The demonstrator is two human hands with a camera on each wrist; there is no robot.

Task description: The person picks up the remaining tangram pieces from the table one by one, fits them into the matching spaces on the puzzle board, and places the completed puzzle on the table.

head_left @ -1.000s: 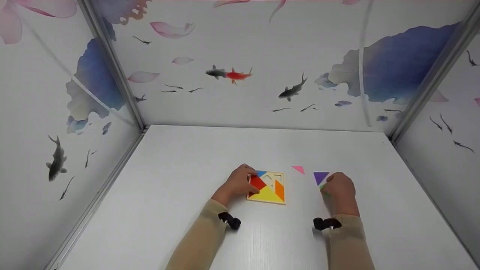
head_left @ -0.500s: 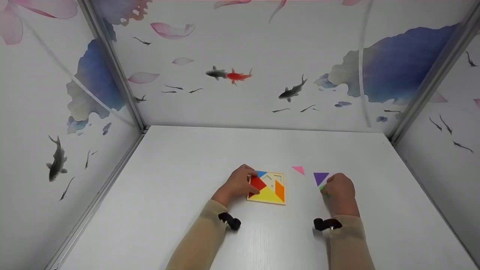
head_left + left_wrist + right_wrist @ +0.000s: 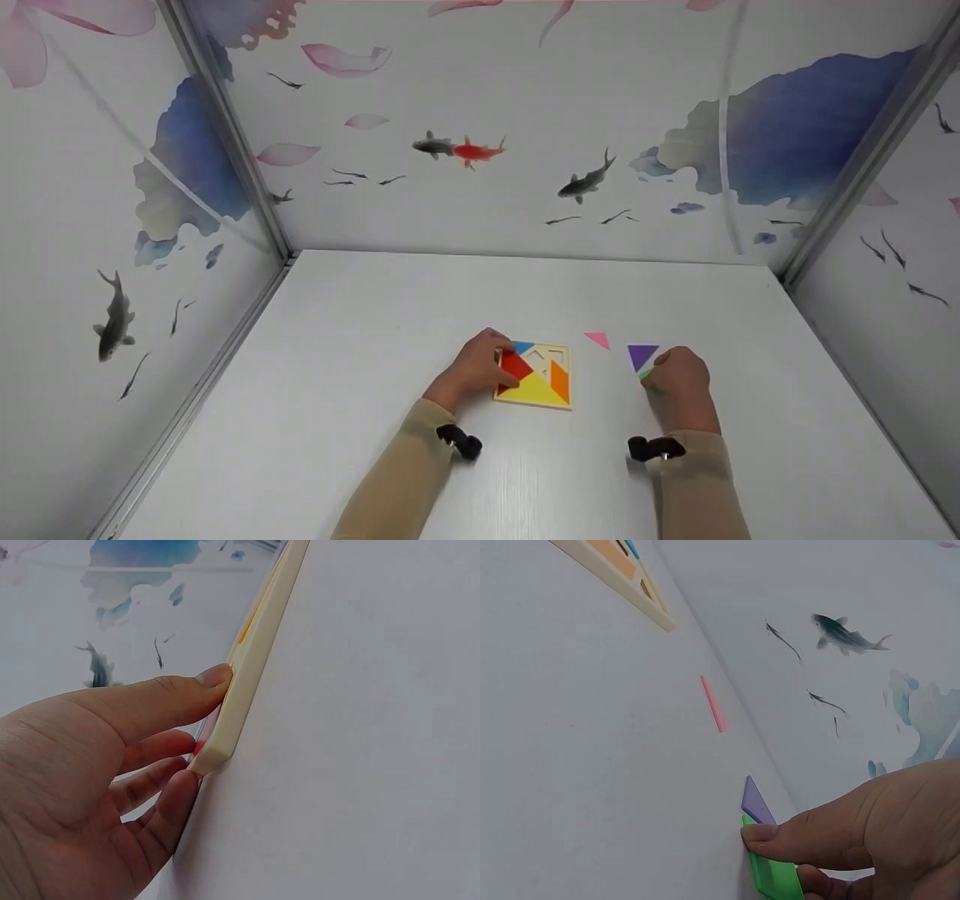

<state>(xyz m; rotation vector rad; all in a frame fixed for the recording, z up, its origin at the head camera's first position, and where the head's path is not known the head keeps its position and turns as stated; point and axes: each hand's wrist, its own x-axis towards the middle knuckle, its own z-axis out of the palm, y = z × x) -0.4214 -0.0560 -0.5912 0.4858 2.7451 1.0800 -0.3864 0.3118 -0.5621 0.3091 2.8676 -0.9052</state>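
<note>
My left hand [image 3: 474, 365] grips the left side of a square wooden tangram board [image 3: 534, 406], its thumb at the near corner in the left wrist view. Set in the board are a red piece [image 3: 516, 364], a yellow triangle [image 3: 535, 391], an orange parallelogram [image 3: 559, 381] and a blue piece [image 3: 523, 346]; bare recesses show at its upper right. To the right, my right hand [image 3: 681, 380] pinches a green tangram piece [image 3: 778, 879], mostly hidden by the hand in the head view. A purple triangle [image 3: 642, 356] lies just beyond the green piece.
A pink triangle [image 3: 598, 340] lies on the white table [image 3: 375, 322] between the board and the purple triangle. White walls [image 3: 510, 82] painted with fish and petals enclose the table at the back and both sides.
</note>
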